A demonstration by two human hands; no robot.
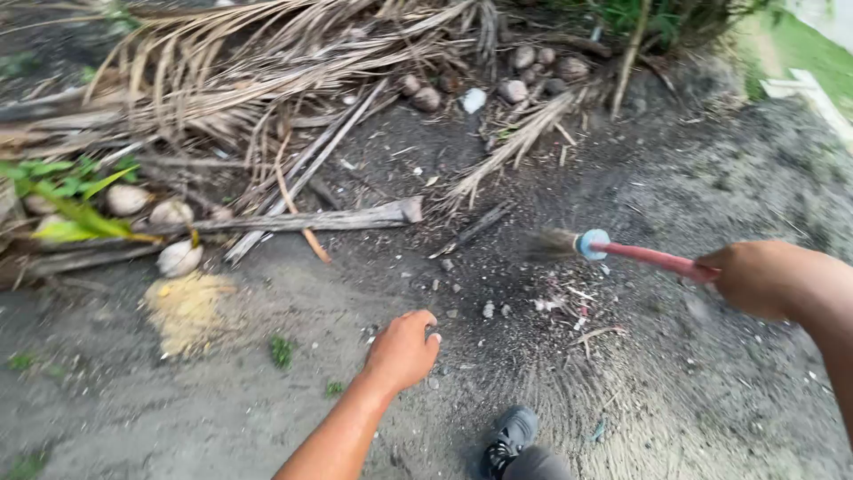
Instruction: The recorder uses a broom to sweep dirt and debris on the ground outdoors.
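Observation:
My right hand grips the red handle of a short broom with a light blue collar and blurred brown bristles, held low over dark sandy ground. Under the bristles lies a small heap of litter and pebbles. My left hand reaches down to the ground with its fingers curled around something small and dark; what it is cannot be made out. My dark shoe shows at the bottom edge.
Dry palm fronds and old coconuts pile up at the back and left. A grey stick lies across the ground. A yellow sandy patch sits on the left, green grass at far right.

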